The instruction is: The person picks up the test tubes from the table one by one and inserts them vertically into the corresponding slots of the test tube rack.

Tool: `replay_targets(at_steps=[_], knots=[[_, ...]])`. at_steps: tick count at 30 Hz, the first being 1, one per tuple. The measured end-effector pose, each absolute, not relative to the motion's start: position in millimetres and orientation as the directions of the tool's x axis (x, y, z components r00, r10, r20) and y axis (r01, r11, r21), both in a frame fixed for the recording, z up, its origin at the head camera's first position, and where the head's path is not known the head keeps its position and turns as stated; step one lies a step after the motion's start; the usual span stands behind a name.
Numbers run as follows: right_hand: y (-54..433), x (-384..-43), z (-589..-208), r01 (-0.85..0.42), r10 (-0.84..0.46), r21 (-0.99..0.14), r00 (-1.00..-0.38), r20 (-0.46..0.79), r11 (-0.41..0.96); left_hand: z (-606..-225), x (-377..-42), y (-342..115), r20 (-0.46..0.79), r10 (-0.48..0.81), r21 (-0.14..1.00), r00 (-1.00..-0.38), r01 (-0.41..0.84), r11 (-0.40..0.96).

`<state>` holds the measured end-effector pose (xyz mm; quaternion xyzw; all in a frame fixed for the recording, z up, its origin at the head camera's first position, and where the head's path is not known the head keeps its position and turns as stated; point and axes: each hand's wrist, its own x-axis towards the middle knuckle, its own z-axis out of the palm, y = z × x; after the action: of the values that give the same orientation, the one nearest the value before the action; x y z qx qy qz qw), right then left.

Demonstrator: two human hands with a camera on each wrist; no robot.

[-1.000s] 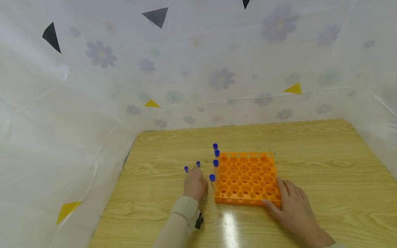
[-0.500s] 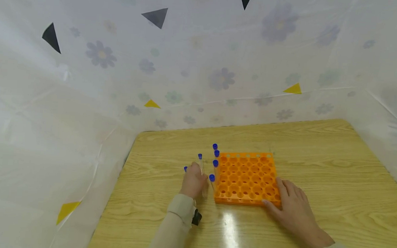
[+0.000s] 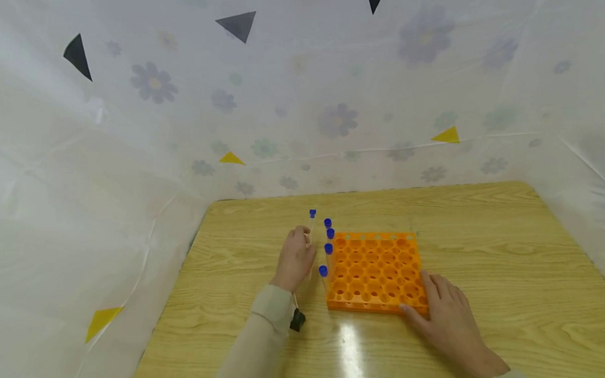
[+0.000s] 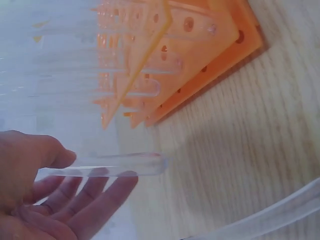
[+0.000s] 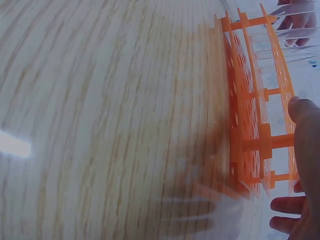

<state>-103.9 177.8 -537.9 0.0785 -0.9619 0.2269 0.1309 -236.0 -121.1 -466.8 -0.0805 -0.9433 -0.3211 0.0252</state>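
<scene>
My left hand (image 3: 295, 260) pinches a clear test tube (image 4: 145, 164) between thumb and fingers, left of the rack. Its blue cap (image 3: 312, 213) shows above the fingers. The left wrist view has the tube's rounded lower end past my fingertips, lined up with the tubes in the rack and apart from it. On the orange test tube rack (image 3: 373, 307), several blue-capped test tubes (image 3: 328, 249) stand along the left edge. My right hand (image 3: 449, 319) holds the rack by its front right corner, the thumb (image 5: 299, 107) at the top plate and the fingers along the side.
The wooden table (image 3: 510, 245) carries the rack near its middle. Rows of round holes fill the rest of the rack's top. A white plastic curtain (image 3: 295, 126) with flowers and triangles rises behind the table and on both sides. A black object (image 3: 298, 320) hangs by my left wrist.
My left hand has lifted the test tube and shifted it away from me, beside the rack's left edge. Another blue cap left of that hand has dropped out of sight. The right hand stays put.
</scene>
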Motion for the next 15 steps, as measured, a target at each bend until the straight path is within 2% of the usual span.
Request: replay_targets(at_steps=[8,15], knots=[[178,-104,-538,-0.211,-0.089,-0.418,-0.952,0.292,0.884,-457,-243,-113,0.172,0.204,0.634,-0.964,0.267,0.726],[178,-104,-538,-0.205,-0.088,-0.420,-0.955,0.283,0.884,-458,-252,-112,0.157,0.258,0.680,-0.953,0.293,0.672]])
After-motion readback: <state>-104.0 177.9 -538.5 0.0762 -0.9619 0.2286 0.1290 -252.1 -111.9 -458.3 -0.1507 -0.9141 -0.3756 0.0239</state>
